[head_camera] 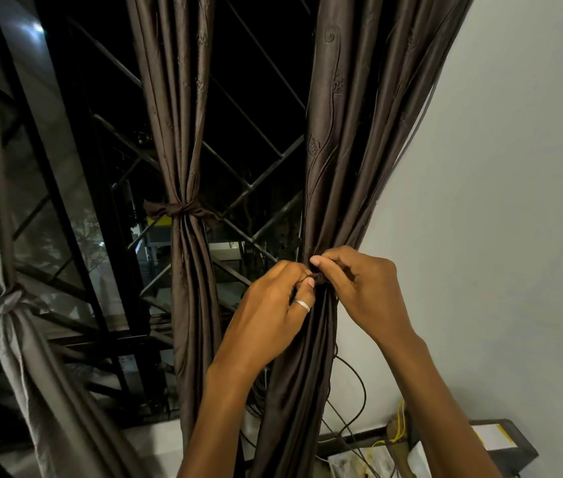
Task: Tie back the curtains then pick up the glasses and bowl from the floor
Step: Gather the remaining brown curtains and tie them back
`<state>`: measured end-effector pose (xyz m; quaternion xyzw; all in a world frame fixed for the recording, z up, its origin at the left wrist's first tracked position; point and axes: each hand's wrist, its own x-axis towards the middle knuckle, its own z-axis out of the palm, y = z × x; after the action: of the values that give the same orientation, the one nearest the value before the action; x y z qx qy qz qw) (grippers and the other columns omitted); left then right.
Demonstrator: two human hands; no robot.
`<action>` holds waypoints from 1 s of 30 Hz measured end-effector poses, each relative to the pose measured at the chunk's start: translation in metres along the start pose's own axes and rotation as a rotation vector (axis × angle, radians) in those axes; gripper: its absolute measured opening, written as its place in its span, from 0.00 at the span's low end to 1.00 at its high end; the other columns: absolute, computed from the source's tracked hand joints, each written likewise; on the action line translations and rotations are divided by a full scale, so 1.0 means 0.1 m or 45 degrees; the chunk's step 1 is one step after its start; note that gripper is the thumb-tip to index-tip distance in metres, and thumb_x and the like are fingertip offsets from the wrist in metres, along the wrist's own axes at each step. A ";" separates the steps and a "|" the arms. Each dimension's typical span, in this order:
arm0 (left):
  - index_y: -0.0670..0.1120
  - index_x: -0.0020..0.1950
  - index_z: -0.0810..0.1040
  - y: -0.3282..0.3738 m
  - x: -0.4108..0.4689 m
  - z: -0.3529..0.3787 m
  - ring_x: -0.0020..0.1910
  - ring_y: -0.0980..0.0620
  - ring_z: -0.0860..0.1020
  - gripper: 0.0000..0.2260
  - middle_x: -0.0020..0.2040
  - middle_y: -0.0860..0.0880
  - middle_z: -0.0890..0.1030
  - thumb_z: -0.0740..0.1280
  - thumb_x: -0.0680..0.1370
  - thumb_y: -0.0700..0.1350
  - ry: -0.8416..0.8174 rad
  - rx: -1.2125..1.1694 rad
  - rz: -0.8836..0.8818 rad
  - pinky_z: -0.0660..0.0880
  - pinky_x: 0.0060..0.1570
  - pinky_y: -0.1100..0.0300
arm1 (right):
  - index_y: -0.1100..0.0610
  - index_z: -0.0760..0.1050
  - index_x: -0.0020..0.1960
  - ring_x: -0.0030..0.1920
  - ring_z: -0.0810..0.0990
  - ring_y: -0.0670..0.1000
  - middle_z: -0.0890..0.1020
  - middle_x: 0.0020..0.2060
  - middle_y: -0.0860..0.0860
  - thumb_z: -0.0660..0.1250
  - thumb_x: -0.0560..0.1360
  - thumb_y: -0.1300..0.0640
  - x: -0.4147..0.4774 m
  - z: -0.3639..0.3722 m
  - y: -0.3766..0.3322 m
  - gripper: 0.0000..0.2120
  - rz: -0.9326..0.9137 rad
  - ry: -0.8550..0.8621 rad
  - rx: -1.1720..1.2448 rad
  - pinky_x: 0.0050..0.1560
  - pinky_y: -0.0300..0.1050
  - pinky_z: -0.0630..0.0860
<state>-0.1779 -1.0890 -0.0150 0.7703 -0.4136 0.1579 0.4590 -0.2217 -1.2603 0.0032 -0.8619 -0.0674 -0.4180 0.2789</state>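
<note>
Three dark brown curtains hang before a barred window. The right curtain (349, 150) is gathered at waist height where both hands meet. My left hand (273, 305), with a ring on one finger, pinches the dark tie-back strip (319, 278) at the gather. From the right, my right hand (359, 284) grips the same strip against the bunched fabric. The middle curtain (183, 132) is bound with a knotted tie (178, 210). The left curtain (4, 305) is tied too. No glasses or bowl are in view.
A white wall (497, 201) stands right of the curtains. Black cables (352, 384) loop down behind the right curtain toward a low dark unit (511, 450) with yellow wires and white boxes. Black window bars (256, 174) fill the background.
</note>
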 end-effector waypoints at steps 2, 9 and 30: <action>0.52 0.52 0.75 0.00 0.00 0.00 0.46 0.55 0.77 0.07 0.49 0.58 0.75 0.59 0.83 0.52 0.001 -0.010 0.004 0.77 0.45 0.51 | 0.51 0.84 0.53 0.43 0.81 0.43 0.84 0.43 0.44 0.62 0.82 0.48 -0.03 -0.03 -0.01 0.13 -0.052 -0.087 -0.068 0.44 0.44 0.80; 0.52 0.50 0.74 0.02 0.01 0.02 0.44 0.56 0.77 0.06 0.48 0.58 0.74 0.59 0.83 0.51 -0.030 0.041 -0.029 0.77 0.42 0.51 | 0.51 0.73 0.49 0.41 0.71 0.44 0.66 0.48 0.43 0.66 0.71 0.52 -0.09 -0.08 -0.04 0.08 -0.050 -0.515 -0.307 0.39 0.37 0.73; 0.51 0.46 0.74 -0.02 0.03 0.14 0.43 0.55 0.78 0.06 0.45 0.56 0.77 0.62 0.83 0.45 0.117 -0.202 -0.138 0.75 0.40 0.62 | 0.46 0.77 0.66 0.58 0.82 0.39 0.83 0.55 0.36 0.70 0.78 0.65 -0.24 -0.01 0.10 0.21 0.000 -0.120 0.178 0.60 0.36 0.77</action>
<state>-0.1766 -1.1020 -0.0220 0.7447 -0.3611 0.1346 0.5449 -0.2346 -1.2669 -0.0187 -0.8592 -0.1094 -0.3711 0.3349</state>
